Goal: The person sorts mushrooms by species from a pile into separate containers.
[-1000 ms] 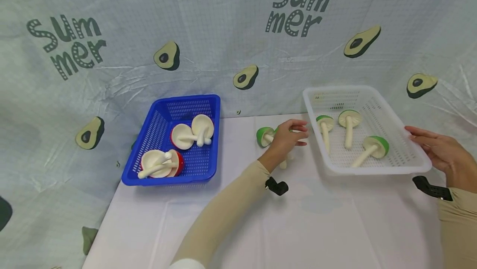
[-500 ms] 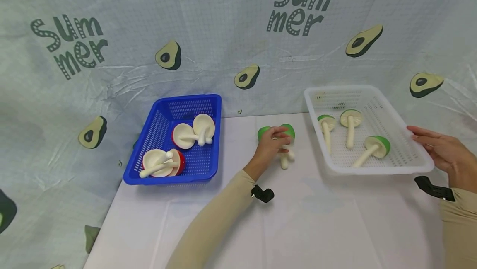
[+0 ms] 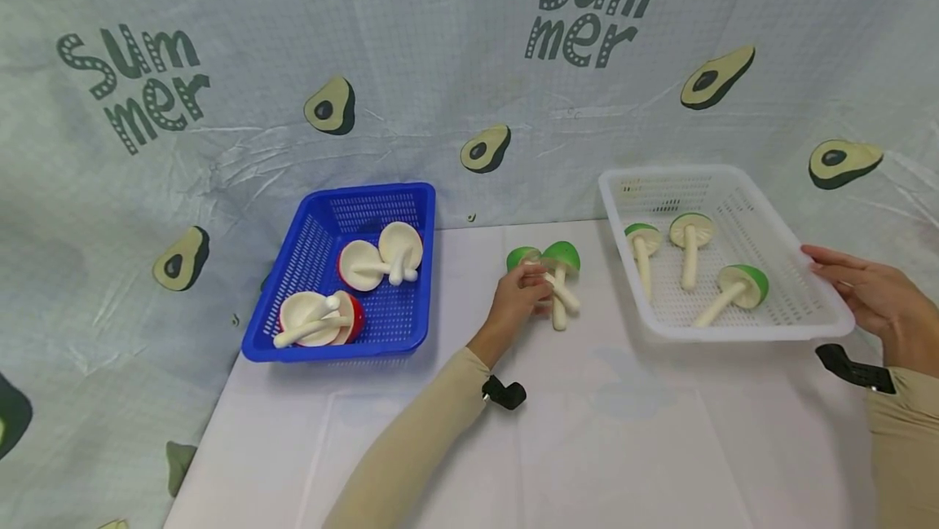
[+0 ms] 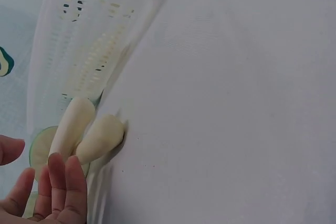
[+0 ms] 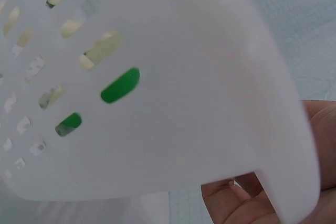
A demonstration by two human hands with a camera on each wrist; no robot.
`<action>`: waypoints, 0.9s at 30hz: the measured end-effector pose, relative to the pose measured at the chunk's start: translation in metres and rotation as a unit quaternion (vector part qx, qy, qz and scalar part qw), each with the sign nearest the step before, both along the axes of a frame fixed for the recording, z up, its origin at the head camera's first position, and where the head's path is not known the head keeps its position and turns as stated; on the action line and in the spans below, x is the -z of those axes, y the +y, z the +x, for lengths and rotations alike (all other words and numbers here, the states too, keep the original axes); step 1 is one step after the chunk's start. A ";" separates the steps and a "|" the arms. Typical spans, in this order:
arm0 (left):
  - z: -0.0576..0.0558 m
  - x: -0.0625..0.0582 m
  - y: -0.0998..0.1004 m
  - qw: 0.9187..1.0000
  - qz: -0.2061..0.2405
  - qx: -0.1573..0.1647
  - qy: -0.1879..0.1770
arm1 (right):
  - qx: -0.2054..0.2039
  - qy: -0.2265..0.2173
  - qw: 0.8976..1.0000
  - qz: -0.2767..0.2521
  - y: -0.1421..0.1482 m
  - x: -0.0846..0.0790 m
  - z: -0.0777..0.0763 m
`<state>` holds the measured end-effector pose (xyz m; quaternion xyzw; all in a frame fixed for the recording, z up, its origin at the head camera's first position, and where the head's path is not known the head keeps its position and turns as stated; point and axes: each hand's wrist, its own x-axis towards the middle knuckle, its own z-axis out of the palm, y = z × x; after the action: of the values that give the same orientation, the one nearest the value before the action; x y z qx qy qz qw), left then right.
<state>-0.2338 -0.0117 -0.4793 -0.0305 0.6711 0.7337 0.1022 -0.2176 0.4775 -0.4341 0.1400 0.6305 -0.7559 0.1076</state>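
Observation:
Two toy mushrooms with green caps lie crossed on the white table (image 3: pixel 623 447): a left mushroom (image 3: pixel 522 255) and a right mushroom (image 3: pixel 562 257). My left hand (image 3: pixel 516 301) is at the left mushroom, its fingers overlapping the stem near the cap. In the left wrist view, the thumb stands apart from the fingers (image 4: pixel 68 187), which are close to the two pale stems (image 4: pixel 72 129). My right hand (image 3: pixel 876 297) touches the right rim of a white basket (image 3: pixel 800 284) with extended fingers; its thumb is hidden in the head view. Three green-capped mushrooms (image 3: pixel 742 288) lie inside that basket.
A blue basket (image 3: pixel 429 293) on the left holds several red-capped toy mushrooms (image 3: pixel 359 266). Behind the table hangs a pale cloth (image 3: pixel 411 40) printed with avocados and lettering. The white basket's left wall is just right of the crossed mushrooms.
My left hand has moved left and slightly down from beside the white basket to the left mushroom, uncovering the right one. My right hand stays at the basket rim.

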 end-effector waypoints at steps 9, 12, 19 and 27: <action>0.001 0.006 -0.004 0.999 -0.029 0.003 -0.021 | 0.003 -0.010 1.000 0.000 -0.001 -0.001 0.001; 0.002 0.008 -0.004 0.999 -0.030 0.012 -0.023 | 0.000 -0.009 1.000 -0.003 0.000 -0.001 0.001; 0.002 0.007 -0.003 0.999 -0.024 0.027 -0.023 | 0.000 -0.006 1.000 -0.013 0.000 -0.001 0.000; -0.001 0.008 -0.007 0.999 -0.001 -0.038 0.005 | 0.007 -0.009 1.000 -0.010 -0.001 -0.003 0.000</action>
<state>-0.2350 -0.0191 -0.4872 -0.0523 0.6705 0.7367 0.0710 -0.2174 0.4761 -0.4315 0.1497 0.6209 -0.7617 0.1093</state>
